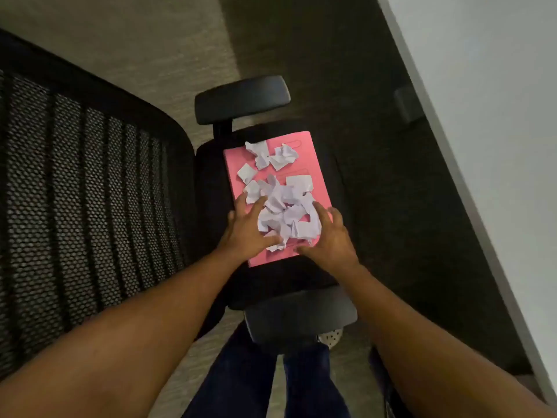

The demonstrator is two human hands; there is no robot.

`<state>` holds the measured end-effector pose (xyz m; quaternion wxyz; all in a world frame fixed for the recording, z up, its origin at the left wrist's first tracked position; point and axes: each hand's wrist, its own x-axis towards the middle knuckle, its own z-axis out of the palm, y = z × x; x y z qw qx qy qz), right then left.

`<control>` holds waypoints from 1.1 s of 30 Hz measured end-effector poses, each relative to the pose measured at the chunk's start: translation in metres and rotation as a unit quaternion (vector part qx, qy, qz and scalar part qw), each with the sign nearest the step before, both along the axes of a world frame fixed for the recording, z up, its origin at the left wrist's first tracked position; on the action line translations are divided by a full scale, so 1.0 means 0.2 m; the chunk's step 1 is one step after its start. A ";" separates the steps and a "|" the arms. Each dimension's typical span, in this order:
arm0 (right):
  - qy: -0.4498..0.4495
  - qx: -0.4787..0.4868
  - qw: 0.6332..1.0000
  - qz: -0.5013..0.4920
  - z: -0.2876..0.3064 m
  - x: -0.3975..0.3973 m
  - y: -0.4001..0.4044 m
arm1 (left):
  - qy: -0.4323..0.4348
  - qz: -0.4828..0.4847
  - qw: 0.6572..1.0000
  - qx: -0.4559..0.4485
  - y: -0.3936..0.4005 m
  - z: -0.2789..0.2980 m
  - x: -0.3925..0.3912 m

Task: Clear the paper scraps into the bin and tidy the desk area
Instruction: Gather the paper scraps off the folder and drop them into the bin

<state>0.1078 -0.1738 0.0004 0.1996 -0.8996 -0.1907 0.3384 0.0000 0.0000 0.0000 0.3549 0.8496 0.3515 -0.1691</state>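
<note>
Both forearms reach down from the camera to an office chair seat, where a pink folder lies flat as a tray for the paper scraps. On one side of the heap the left hand has its grip spread, fingers on the scraps; on the other, the right hand is spread too, cupping inward. Set so, they look meant to herd the loose pieces together between the palms for one lift. A few scraps lie beyond the fingertips, apart from the pile. No bin shows; the pale bench edge runs off to the right.
</note>
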 end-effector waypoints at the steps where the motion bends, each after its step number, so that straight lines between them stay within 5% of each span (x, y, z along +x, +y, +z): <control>1: -0.015 -0.007 1.000 0.009 -0.05 0.01 0.03 | 0.005 -0.003 1.000 -0.005 0.00 -0.06 0.01; 15: -0.093 -0.155 0.966 0.185 -0.48 0.01 0.21 | 0.021 -0.051 0.996 0.077 -0.12 -0.55 0.05; 27: -0.110 -0.025 0.984 0.140 -0.61 -0.07 0.27 | -0.052 0.045 0.997 0.019 -0.12 -0.63 0.10; 33: -0.039 0.077 0.995 0.043 -0.65 -0.05 0.25 | -0.099 0.134 0.986 -0.010 -0.11 -0.63 0.06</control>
